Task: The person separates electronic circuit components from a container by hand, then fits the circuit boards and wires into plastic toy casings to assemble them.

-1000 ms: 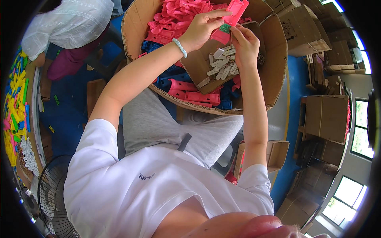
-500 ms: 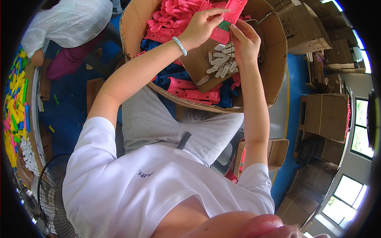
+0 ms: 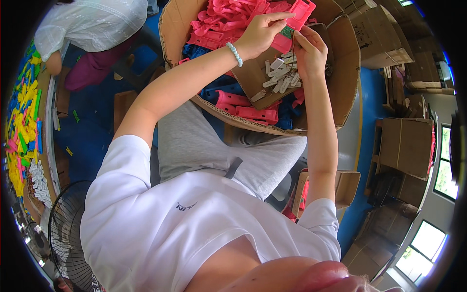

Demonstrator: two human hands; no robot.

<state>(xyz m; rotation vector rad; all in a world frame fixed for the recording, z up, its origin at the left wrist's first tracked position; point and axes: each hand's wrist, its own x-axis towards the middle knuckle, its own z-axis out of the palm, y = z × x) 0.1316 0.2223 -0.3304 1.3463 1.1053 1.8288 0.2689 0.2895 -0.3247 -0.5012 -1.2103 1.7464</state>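
Note:
Over a large cardboard box (image 3: 351, 78), both my hands are at a pink plastic casing (image 3: 302, 10). My left hand (image 3: 262, 35), wearing a pale beaded bracelet, is closed on the casing, thumb and forefinger stretched along it. A small green circuit board (image 3: 286, 32) lies against the casing between my hands. My right hand (image 3: 312, 51) pinches at the edge of the board, with a thin dark wire by its fingers. Below the hands, several small white plastic pieces (image 3: 282, 78) lie on a cardboard piece (image 3: 248, 80) inside the box.
Pink plastic parts (image 3: 224, 19) and blue parts (image 3: 221, 90) fill much of the box. At left, a person (image 3: 97, 24) sits by a table heaped with coloured pieces (image 3: 24, 131). A fan (image 3: 70, 233) stands lower left; cartons (image 3: 404, 146) are stacked at right.
The whole view has shifted, so everything appears slightly farther right. Both hands stay at the pink casing and circuit board, with little change in their grip.

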